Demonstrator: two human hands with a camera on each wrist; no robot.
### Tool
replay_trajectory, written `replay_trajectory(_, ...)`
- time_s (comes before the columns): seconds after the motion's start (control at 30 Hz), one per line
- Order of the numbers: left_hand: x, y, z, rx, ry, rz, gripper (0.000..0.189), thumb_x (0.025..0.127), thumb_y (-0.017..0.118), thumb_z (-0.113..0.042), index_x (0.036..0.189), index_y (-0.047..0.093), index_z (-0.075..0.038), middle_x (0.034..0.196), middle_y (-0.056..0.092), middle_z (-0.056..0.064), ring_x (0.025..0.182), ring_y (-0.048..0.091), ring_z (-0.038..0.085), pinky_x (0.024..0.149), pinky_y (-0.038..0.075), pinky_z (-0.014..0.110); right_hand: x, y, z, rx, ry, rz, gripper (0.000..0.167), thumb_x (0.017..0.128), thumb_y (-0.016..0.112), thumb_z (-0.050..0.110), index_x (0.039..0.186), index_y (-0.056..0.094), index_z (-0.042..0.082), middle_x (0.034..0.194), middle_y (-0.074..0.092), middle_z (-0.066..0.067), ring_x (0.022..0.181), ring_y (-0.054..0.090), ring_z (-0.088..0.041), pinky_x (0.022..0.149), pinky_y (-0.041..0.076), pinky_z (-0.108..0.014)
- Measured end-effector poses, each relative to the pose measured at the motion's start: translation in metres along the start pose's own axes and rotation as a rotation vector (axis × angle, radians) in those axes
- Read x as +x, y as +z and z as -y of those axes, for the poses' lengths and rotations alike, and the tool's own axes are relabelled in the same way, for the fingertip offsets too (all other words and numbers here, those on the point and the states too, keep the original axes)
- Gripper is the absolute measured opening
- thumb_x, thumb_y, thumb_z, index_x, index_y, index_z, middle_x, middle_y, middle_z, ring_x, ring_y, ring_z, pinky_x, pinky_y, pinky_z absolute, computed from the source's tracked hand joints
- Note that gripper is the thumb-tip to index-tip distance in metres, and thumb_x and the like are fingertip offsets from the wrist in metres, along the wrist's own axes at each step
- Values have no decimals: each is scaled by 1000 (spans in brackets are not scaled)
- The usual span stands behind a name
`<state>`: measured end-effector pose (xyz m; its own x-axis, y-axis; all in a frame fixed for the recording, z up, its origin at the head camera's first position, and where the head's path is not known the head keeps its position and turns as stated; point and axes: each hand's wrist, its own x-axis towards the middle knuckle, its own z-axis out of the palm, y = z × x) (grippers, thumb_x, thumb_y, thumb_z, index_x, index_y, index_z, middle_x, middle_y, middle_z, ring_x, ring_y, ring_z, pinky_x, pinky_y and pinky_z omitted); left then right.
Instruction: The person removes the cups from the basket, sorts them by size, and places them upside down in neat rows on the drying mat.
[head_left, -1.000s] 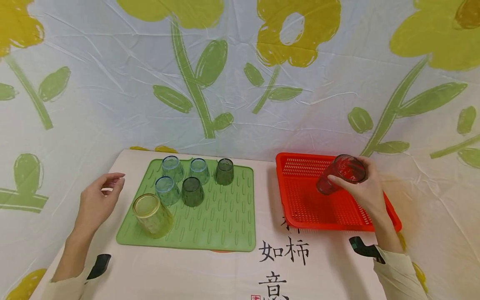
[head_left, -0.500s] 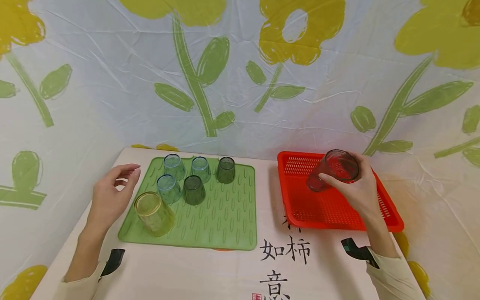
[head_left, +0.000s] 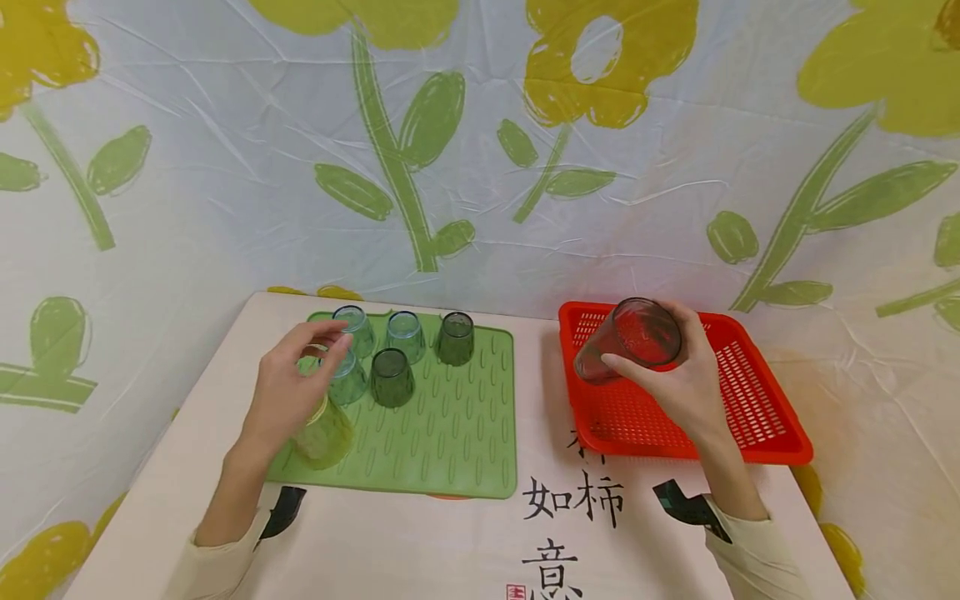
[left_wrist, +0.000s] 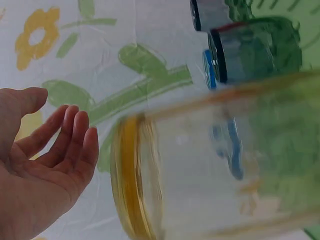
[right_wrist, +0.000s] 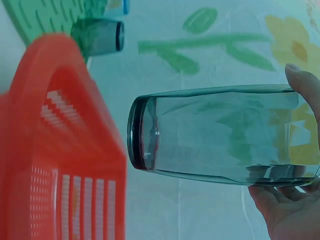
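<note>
My right hand (head_left: 690,387) grips a tall grey-tinted drinking glass (head_left: 600,354) near its open rim, thumb on one side and fingers on the other. The glass tilts over the red basket (head_left: 697,451), its base pointing left. My left hand (head_left: 288,387), fingers loosely bent and holding nothing, hovers over the left side of a green drying mat (head_left: 457,433). Just below it a large yellow glass (head_left: 326,437) stands upside down, its top partly hidden by the hand. In the left wrist view the yellow glass (left_wrist: 200,165) looms beside the fingers, apart from them.
Several smaller glasses stand upside down at the mat's back left: blue ones, such as this blue glass (head_left: 406,336), and two dark grey ones, a rear grey glass (head_left: 456,339) and a front grey glass (head_left: 393,379). A flower-printed cloth (head_left: 480,208) hangs behind the table.
My right hand has carried the grey-tinted glass left across the basket. My left hand has moved right from beside the mat to above it, now covering part of the yellow glass.
</note>
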<state>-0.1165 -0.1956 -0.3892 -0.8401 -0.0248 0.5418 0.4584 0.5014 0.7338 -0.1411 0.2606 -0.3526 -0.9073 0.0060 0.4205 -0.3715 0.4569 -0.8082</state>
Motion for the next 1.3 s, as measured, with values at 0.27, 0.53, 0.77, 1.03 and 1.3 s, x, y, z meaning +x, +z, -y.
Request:
replay_trajectory(0.27,5,33,-14,-101,74,69,27,95,72,1,122,70,-3,107,69,4,99,62,11,84,50,19,-5,28,7,106,-43,56,87,74,91,-3,148,48,13,138,57,-6,123,56,-21,97,52,-21)
replay_trajectory(0.53,3,63,-23,-140,60,133,28,95,75,-8,123,70,-7,109,69,2,100,65,19,84,54,27,-11,56,10,195,-61,97,86,74,91,-3,146,49,13,137,58,-7,124,56,-22,98,53,-26)
replay_trajectory(0.77,-3,84,-26,-184,19,239,38,95,77,-17,131,66,-11,120,67,1,113,63,27,95,53,40,-15,76,15,232,-70,122,86,72,92,-2,145,51,16,136,58,-4,124,56,-21,98,53,-27)
replay_trajectory(1.03,-11,105,-27,-253,-36,374,61,89,83,-25,144,57,-20,137,59,-4,129,54,17,106,46,45,-22,90,18,280,-66,162,88,72,92,-3,146,49,14,137,58,-6,126,57,-24,99,53,-28)
replay_trajectory(1.3,-18,123,-24,-260,-68,462,81,84,88,-32,153,46,-27,149,50,-6,140,45,19,112,40,50,-24,105,20,484,-100,212,88,71,86,-16,147,45,3,140,56,-20,134,52,-35,107,48,-37)
